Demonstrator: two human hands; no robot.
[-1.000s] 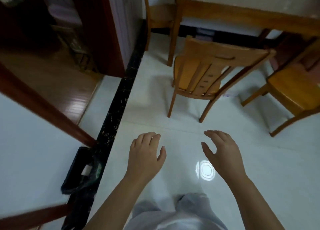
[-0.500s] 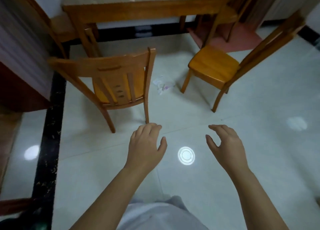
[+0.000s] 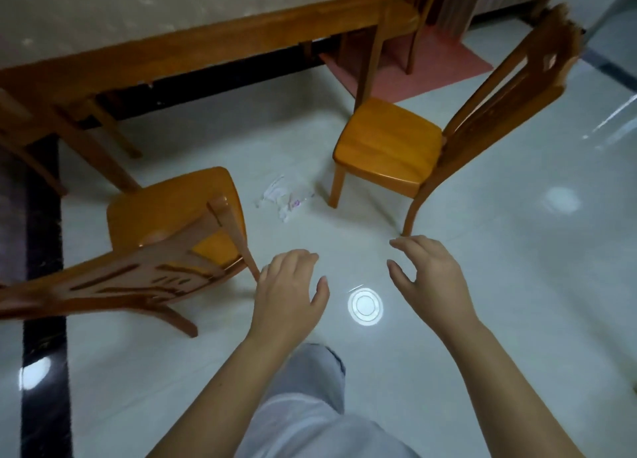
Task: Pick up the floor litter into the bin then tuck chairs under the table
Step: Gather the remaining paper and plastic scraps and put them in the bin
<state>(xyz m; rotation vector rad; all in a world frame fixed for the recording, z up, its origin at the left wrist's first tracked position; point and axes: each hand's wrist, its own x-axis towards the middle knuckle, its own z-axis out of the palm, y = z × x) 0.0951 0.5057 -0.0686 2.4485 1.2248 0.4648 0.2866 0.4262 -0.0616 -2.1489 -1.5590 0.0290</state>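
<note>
Both hands hover empty over the white tile floor [image 3: 517, 285], the left hand [image 3: 287, 293] and right hand [image 3: 431, 278] with fingers loosely curled. A crumpled clear wrapper [image 3: 282, 199] lies between two wooden chairs [image 3: 172, 216] [image 3: 389, 147], both pulled out from the table [image 3: 206, 43].

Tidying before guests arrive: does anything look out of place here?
A crumpled clear plastic wrapper lies on the white tile floor between the left orange wooden chair and the right chair; both stand pulled away from the wooden table.
</note>
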